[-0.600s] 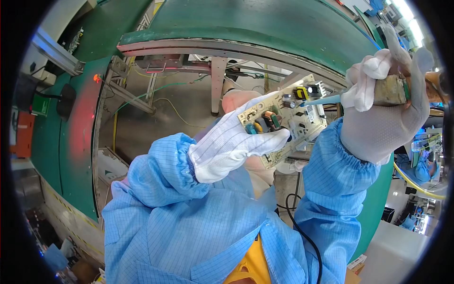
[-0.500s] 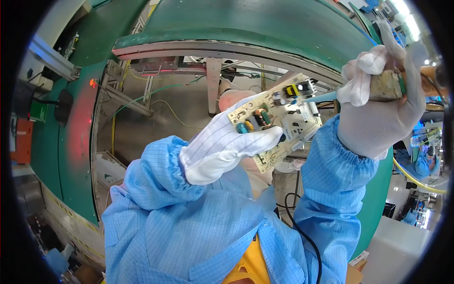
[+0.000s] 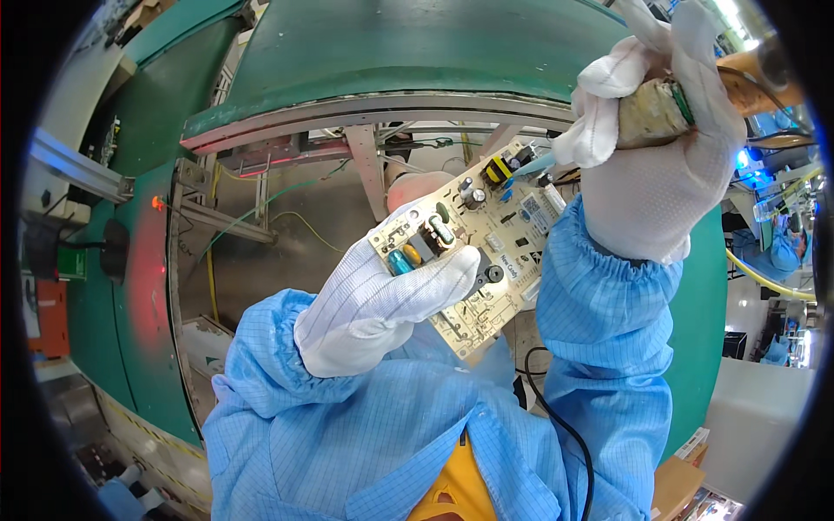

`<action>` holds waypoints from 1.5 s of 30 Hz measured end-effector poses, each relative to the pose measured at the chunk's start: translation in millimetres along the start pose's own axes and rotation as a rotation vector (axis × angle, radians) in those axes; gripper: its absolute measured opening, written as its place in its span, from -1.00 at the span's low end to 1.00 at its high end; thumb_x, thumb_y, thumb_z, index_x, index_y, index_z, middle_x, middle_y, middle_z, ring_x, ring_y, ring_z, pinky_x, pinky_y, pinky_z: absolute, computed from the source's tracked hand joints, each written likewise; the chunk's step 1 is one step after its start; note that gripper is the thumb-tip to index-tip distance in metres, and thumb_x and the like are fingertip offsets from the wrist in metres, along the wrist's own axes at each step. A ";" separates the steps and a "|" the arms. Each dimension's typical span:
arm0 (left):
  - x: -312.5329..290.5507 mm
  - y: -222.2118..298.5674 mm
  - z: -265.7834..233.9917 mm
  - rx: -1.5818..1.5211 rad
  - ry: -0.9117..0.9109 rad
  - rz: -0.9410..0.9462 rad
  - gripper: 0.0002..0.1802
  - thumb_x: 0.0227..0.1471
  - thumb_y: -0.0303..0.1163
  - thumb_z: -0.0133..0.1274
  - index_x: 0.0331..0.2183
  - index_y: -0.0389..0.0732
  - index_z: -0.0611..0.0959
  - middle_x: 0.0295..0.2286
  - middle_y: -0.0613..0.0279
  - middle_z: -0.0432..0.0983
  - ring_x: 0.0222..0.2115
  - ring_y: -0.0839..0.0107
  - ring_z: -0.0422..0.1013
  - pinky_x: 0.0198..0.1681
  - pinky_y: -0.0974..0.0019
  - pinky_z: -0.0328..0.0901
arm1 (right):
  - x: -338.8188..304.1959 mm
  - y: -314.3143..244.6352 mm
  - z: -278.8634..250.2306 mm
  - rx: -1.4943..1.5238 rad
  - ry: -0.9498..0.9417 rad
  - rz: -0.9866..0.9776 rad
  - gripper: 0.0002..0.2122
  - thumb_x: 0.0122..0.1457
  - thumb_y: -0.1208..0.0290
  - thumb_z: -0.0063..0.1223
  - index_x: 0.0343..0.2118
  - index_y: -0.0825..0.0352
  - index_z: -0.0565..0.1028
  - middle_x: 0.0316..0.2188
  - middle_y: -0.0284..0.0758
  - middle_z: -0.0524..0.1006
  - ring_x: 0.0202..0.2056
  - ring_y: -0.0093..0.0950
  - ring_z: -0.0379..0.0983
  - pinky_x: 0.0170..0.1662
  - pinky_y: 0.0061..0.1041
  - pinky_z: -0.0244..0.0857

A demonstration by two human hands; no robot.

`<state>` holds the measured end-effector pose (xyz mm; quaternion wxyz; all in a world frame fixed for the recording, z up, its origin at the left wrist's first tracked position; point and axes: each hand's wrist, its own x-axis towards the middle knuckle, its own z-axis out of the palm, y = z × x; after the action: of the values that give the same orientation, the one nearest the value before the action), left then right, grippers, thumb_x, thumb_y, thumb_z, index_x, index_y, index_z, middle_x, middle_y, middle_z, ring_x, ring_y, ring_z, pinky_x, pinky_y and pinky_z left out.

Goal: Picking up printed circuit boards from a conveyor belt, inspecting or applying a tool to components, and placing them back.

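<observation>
The circuit board (image 3: 502, 248) is held up just right of the middle of the frame, tilted so that one corner points toward the lower edge and another toward the upper right. It is a cream-coloured rectangle with its populated face toward the camera, marked with dark printed lines and small holes. A yellow-and-black transformer (image 3: 497, 172) sits near its upper corner, with round dark-sided capacitors (image 3: 473, 198) just below and to the left. Nearer the left corner stand a green-wound coil (image 3: 440, 229), an orange disc (image 3: 412, 252) and a glossy blue component (image 3: 400, 262). A black round part (image 3: 493, 274) lies beside the thumb, and a pale connector (image 3: 551, 200) runs along the right edge.

The left hand (image 3: 369, 300), in a white glove, grips the board at its left side, thumb laid across the face and the other fingers hidden beneath. The right hand (image 3: 645, 193), also gloved, is at the upper right; its folded fingers close on a light blue rod (image 3: 540, 163) that points at the transformer. Whether it touches cannot be told. A rough tan block (image 3: 650, 117) with a green side is also in that hand, two fingers stretching up beyond it.
</observation>
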<state>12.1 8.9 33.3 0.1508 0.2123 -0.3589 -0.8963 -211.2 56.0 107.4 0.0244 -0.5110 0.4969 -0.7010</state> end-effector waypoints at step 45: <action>-2.1 -0.6 -5.7 -0.240 0.043 0.042 -0.56 0.13 -0.44 0.14 0.04 -0.33 0.49 -0.18 0.27 0.54 -0.14 0.51 0.47 -0.01 0.47 0.36 | -14.8 -12.6 18.8 -0.374 0.115 -0.058 -0.56 0.38 0.16 -0.38 -0.16 0.46 0.49 -0.48 -0.22 0.53 -0.52 -0.49 0.49 -0.57 -0.58 0.43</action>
<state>16.6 7.0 29.8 0.2013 0.2044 -0.2500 -0.9248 -184.3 57.8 106.0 -0.1195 -0.4800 0.6039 -0.6251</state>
